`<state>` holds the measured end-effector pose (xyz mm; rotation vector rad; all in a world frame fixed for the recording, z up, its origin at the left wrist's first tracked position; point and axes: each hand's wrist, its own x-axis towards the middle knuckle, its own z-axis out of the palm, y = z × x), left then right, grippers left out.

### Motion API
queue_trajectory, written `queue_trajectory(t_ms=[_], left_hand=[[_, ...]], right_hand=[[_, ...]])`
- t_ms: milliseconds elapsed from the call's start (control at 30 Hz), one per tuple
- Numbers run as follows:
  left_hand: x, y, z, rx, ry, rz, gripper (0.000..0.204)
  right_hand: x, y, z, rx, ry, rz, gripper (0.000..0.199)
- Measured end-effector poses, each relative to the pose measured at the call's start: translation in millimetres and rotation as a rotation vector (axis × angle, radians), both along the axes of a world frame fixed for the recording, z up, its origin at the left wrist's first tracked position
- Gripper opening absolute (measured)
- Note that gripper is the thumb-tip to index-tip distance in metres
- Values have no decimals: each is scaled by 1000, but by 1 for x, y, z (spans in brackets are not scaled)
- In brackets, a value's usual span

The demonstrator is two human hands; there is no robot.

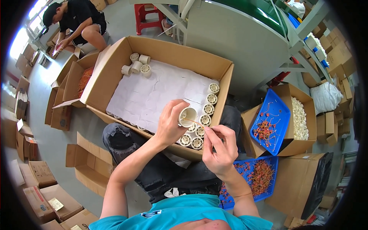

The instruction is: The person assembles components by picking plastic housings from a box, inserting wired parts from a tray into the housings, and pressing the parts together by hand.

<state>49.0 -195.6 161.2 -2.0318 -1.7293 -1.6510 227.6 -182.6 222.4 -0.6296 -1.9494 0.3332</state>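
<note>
My left hand [169, 123] is closed round a cream plastic cup-shaped part [187, 115], its open mouth tilted towards my right side. A thin orange wire [196, 122] runs from the pinched fingertips of my right hand [221, 151] into that mouth. Where the wire ends inside is too small to tell. Both hands are over the near right part of a large cardboard box [180, 52] lined with pale paper [161, 96]. Similar round parts [207, 109] stand in rows along its right side and near corner. Several loose ones [137, 66] lie at its far left corner.
To the right, a blue tray [281, 105] of red-orange wires rests on a carton [303, 147] of small white pieces. Another blue tray [273, 163] of wires lies below. A grey machine [237, 50] stands beyond; a person [78, 23] sits far left, handling something.
</note>
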Motion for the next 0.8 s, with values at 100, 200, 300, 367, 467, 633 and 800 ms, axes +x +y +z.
queue_trajectory(t_ms=[100, 200, 300, 367, 467, 633, 800], left_hand=[[1, 1, 0, 3, -14, -6, 65], [2, 1, 2, 9, 21, -14, 64], [4, -1, 6, 28, 70, -16, 64], [6, -3, 10, -22, 143, -33, 64], [7, -3, 11, -15, 180, -41, 67], [5, -6, 6, -115, 150, -59, 69], [2, -7, 6, -95, 105, -97, 69]], right_hand=[[-2, 1, 1, -20, -16, 11, 35], [-4, 2, 3, -52, -44, 17, 35], [-13, 3, 4, -156, -20, 32, 28], [-18, 10, -4, -172, -33, 54, 25], [-27, 22, -9, -252, -97, 27, 21], [-31, 32, -10, -472, -114, 106, 17], [-31, 33, -13, -621, -114, 207, 23]])
